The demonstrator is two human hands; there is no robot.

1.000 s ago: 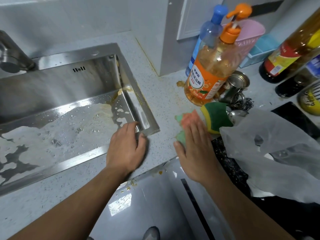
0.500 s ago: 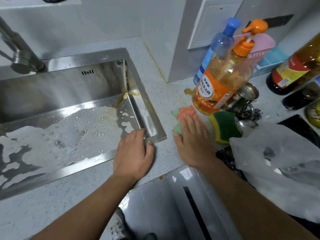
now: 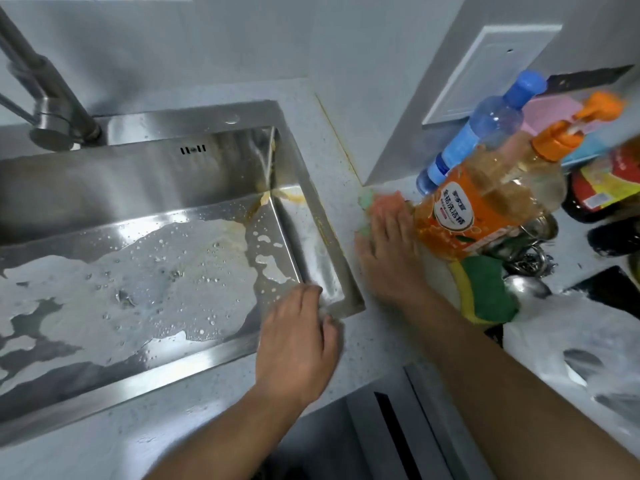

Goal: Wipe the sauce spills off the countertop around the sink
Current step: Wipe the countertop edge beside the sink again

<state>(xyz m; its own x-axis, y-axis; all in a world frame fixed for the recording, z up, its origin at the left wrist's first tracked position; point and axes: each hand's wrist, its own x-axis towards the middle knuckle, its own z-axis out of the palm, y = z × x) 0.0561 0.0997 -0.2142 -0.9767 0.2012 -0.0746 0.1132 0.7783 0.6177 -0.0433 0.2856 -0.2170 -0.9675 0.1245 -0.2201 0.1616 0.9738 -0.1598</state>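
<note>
Presses the right hand (image 3: 388,251) flat, fingers straight and together, onto a green-and-orange cloth (image 3: 383,201) lying on the speckled countertop (image 3: 377,341) – between the sink (image 3: 330,237) rim and an orange detergent bottle (image 3: 485,209), just beside the bottle's base. Rests the left hand (image 3: 298,341) palm down, fingers relaxed and holding nothing, on the sink's near right corner, fingertips over the rim. Brownish sauce streaks (image 3: 287,197) in the sink's far right corner; foam (image 3: 138,271) across its floor. Behind the detergent, a blue-capped bottle (image 3: 485,133). Beside the right wrist, a green-and-yellow sponge (image 3: 485,289) – near a white plastic bag (image 3: 571,341).
</note>
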